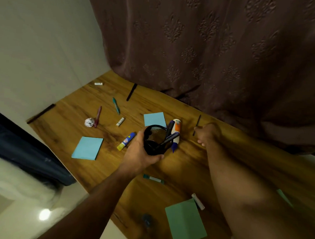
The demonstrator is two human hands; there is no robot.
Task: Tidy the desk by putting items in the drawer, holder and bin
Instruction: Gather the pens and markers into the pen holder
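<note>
Head view: my left hand grips the black mesh holder, tilted, 2 pens inside. My right hand reaches a thin black pen at its fingertips; grip unclear. It looks light and stiff; I'd pinch mid-barrel.

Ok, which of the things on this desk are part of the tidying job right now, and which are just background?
In the job:
- black mesh holder, gripped by the left hand
- thin black pen, at the right hand
- teal pen, red pen, glue stick
- crumpled paper
- blue sticky pad

Just background:
- brown curtain
- wall
</note>
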